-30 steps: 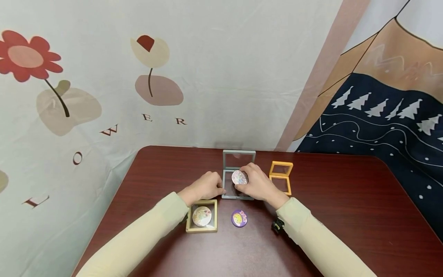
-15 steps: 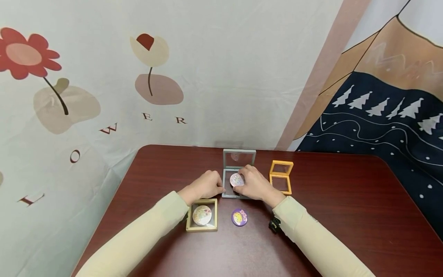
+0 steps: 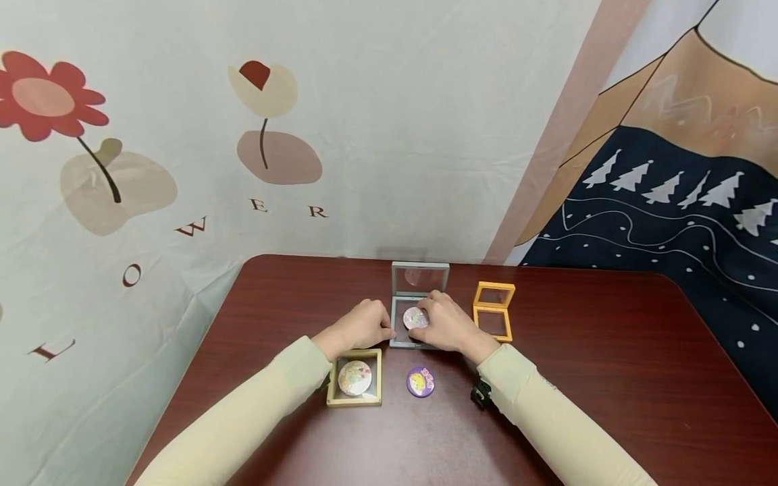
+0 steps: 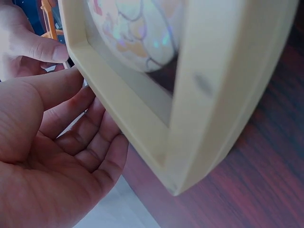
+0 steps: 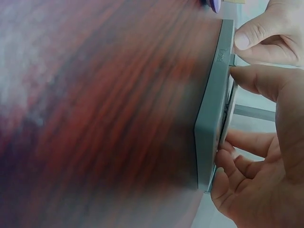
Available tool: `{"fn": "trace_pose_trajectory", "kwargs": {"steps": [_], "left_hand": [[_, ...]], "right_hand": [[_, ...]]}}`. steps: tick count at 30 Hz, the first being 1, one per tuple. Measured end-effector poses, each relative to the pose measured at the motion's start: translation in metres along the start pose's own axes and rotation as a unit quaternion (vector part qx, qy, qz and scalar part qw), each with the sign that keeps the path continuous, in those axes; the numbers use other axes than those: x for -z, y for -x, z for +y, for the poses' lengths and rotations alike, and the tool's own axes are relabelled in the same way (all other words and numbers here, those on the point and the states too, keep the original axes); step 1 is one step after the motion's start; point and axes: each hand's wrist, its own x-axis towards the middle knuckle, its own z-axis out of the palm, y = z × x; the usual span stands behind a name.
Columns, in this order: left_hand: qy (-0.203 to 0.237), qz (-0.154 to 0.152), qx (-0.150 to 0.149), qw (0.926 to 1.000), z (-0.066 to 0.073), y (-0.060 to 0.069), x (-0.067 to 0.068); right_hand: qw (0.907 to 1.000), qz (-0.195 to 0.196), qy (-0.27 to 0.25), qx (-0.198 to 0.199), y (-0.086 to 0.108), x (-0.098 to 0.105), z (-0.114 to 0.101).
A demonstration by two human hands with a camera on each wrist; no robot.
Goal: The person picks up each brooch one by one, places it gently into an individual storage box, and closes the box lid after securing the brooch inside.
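A grey hinged display frame [image 3: 421, 264] lies unfolded on the table, its lid raised at the back. Inside its lower half, my right hand [image 3: 450, 322] holds a pale, glittery round badge [image 3: 415, 318] between thumb and fingers. The right wrist view has the badge edge-on, close against the grey frame [image 5: 210, 128]. At the frame's left edge, my left hand [image 3: 362, 325] pinches the rim with thumb and bent forefinger. Just below the left wrist is a cream frame [image 3: 355, 403] with another round badge [image 3: 354, 376] inside. A purple badge [image 3: 420, 382] lies in front of the grey frame.
To the right of the grey frame, a small orange hinged frame [image 3: 494, 309] stands unfolded. The dark red wooden table [image 3: 595, 378] ends at a printed cloth backdrop [image 3: 389, 135] behind the frames.
My right hand has lowered the glittery badge slightly leftward into the grey frame, and the badge now lies flatter. A faint reflection has appeared in the lid. The left hand has stayed in place.
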Motion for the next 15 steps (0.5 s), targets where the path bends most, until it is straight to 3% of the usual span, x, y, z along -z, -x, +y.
{"fn": "trace_pose_trajectory", "kwargs": {"steps": [6, 10, 15], "left_hand": [[-0.004, 0.001, -0.005, 1.0000, 0.001, 0.001, 0.000], [-0.001, -0.004, -0.012, 0.9999, 0.002, 0.003, 0.001], [-0.012, 0.001, -0.027, 0.9996, 0.002, 0.004, 0.000]], "right_hand": [[0.9994, 0.029, -0.010, 0.016, 0.009, 0.013, 0.001], [0.9949, 0.078, -0.046, 0.044, 0.016, 0.030, 0.004], [0.9829, 0.149, -0.076, 0.078, 0.021, 0.051, 0.007]]}}
